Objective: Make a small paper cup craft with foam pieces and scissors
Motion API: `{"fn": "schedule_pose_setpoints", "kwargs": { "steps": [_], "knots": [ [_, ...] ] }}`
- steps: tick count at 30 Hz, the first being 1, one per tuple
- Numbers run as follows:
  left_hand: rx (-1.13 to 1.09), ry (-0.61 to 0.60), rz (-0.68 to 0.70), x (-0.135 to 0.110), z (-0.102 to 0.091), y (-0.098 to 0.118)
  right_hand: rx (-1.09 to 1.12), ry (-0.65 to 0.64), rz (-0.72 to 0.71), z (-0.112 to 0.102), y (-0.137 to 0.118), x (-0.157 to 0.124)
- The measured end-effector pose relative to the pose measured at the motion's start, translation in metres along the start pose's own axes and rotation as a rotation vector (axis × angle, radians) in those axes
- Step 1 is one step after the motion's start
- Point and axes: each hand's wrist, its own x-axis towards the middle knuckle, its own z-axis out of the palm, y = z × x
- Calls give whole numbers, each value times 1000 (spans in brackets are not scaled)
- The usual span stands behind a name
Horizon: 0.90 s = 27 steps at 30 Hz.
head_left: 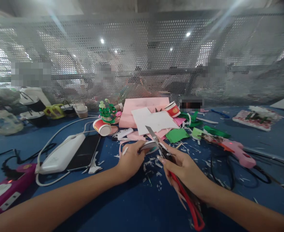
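My left hand (131, 157) is closed around a white curved paper piece (148, 145), which pokes out between thumb and fingers. A small white scrap sits against the back of that hand. Red-handled scissors (152, 132) are gripped in my right hand (184, 169), blades pointing up and to the left beside the paper piece. Whether the blades touch the paper, I cannot tell. Small white paper scraps (158, 174) lie scattered on the blue table between and behind the hands.
Ahead lie white paper sheets (156, 120), a pink sheet (129, 109), green paper (177, 135) and red paper cups (102, 127). A pink glue gun (238, 153) with its cord lies right. Left are a phone (85, 153), power bank (62, 153), cables and a purple power strip (11, 187).
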Motion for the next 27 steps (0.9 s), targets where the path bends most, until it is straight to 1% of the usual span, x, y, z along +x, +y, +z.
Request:
{"fn": "schedule_pose_setpoints", "kwargs": {
  "steps": [2, 6, 8, 10, 13, 15, 19, 22, 27],
  "knots": [
    [12, -6, 17, -1, 0, -1, 3, 1, -1, 0, 0, 0],
    [71, -35, 138, -3, 2, -3, -6, -5, -33, 0, 2, 0],
    [68, -42, 143, -3, 1, -3, -1, -13, -30, 0, 2, 0],
    [50, -46, 110, -1, 0, -1, 14, -22, -21, 0, 1, 0],
    [21, -37, 22, 1, -2, 2, 44, -21, -5, 0, -1, -1],
    [29, -37, -38, 3, -2, 3, 64, -2, 8, -1, -1, 0],
    [40, -79, -109, 3, -1, 3, 102, 46, 24, -5, 2, 5],
    [-34, -112, -154, 4, 0, 0, 135, 57, 36, -7, 1, 6],
    [-205, -139, -188, 7, 1, -6, 199, 71, 62, -3, -5, 3]
  ]
}}
